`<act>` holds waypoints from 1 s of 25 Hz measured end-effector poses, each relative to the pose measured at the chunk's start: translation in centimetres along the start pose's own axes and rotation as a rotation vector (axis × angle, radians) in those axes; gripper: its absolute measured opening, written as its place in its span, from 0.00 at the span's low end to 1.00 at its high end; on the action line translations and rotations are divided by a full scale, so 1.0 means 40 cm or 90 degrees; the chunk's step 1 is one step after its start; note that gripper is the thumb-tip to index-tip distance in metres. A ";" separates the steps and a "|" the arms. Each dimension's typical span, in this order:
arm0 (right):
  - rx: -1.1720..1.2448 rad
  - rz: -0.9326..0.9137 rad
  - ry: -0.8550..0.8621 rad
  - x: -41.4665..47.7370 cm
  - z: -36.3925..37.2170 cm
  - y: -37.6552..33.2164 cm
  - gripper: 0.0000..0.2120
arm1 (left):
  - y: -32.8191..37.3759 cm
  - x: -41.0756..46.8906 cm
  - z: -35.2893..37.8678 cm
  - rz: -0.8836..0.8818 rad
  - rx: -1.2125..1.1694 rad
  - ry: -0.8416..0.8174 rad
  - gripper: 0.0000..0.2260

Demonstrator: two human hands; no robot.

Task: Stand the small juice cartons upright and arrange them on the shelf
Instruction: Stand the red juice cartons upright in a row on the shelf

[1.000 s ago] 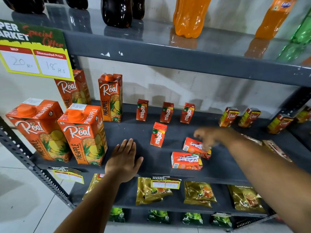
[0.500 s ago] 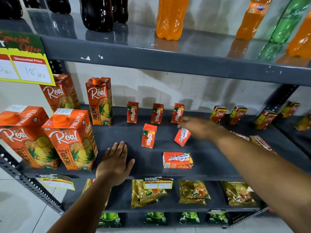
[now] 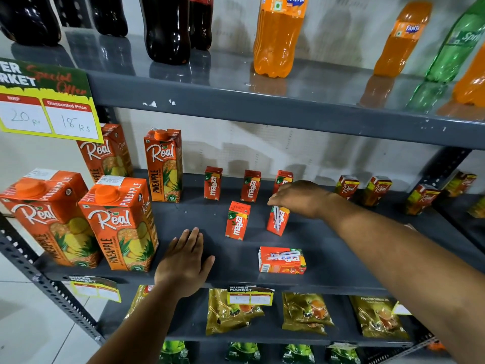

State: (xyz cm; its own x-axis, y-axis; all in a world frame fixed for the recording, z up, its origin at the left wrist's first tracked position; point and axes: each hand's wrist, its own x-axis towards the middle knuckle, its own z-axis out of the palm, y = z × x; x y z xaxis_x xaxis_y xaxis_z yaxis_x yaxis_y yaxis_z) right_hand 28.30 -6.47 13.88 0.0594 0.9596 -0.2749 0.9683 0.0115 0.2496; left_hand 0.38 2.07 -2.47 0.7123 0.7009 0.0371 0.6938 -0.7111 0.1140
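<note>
Red maaza carton, just right of the front standing carton, is pinched at its top by the right hand (left hand flat on the shelf); square its base before releasing.

Right hand is pinching the top of a small Maaza carton, which stands a bit tilted on the grey shelf. Just left of those fingers another small carton is upright. Behind the fingers, three more stand in a row, the rightmost partly hidden by the hand. Nearer the camera than the fingers, one carton lies flat, straw side up. Left hand rests flat, palm down, on the shelf's front edge, beside the big Real pineapple cartons.
</note>
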 end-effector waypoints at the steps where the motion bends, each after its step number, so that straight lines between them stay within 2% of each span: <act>1: 0.032 0.003 0.003 0.004 0.003 0.002 0.23 | 0.001 0.000 0.000 0.000 0.001 -0.001 0.40; 5: 0.023 0.008 0.002 0.000 -0.005 0.004 0.21 | 0.000 0.001 -0.002 0.000 -0.001 0.000 0.40; 7: 0.004 0.036 -0.010 -0.010 -0.014 -0.006 0.26 | -0.001 0.001 0.000 -0.001 -0.002 0.001 0.40; 10: 0.056 0.165 0.036 -0.016 -0.021 -0.015 0.32 | -0.002 0.000 0.001 0.000 0.004 -0.003 0.39; 14: 0.104 0.300 0.034 0.004 0.002 -0.045 0.26 | -0.001 -0.001 -0.001 0.003 0.003 0.002 0.39; 15: 0.119 0.321 0.039 0.007 0.006 -0.048 0.28 | -0.001 -0.002 -0.001 0.004 0.002 0.003 0.39; 17: 0.143 0.360 0.097 -0.005 -0.003 -0.051 0.32 | -0.003 -0.003 0.000 0.005 0.000 0.004 0.40; 18: 0.196 0.357 0.161 -0.025 -0.008 -0.051 0.32 | -0.003 -0.002 0.000 0.006 0.002 0.004 0.39; 20: 0.369 0.273 0.252 -0.079 0.003 -0.059 0.23 | -0.004 0.000 0.001 0.007 0.005 0.001 0.39; 21: 0.426 0.219 0.221 -0.112 0.016 -0.076 0.18 | -0.004 0.002 0.002 0.005 0.004 0.000 0.39; 22: 0.430 0.173 0.131 -0.141 0.039 -0.098 0.17 | -0.005 0.003 0.003 0.003 0.002 0.000 0.39; 24: 0.318 0.135 -0.052 -0.172 0.110 -0.147 0.30 | -0.006 0.005 0.004 0.003 -0.001 0.000 0.40; 25: 0.283 0.147 -0.091 -0.175 0.149 -0.163 0.36 | -0.004 0.004 0.005 0.005 0.001 0.002 0.40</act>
State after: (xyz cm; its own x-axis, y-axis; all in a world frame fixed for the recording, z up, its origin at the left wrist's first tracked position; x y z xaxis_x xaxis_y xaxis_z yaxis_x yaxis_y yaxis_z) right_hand 23.04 -14.95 8.66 0.2862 0.8748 -0.3910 0.9338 -0.3461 -0.0908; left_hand 0.39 2.28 -2.68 0.7174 0.6955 0.0413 0.6883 -0.7167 0.1123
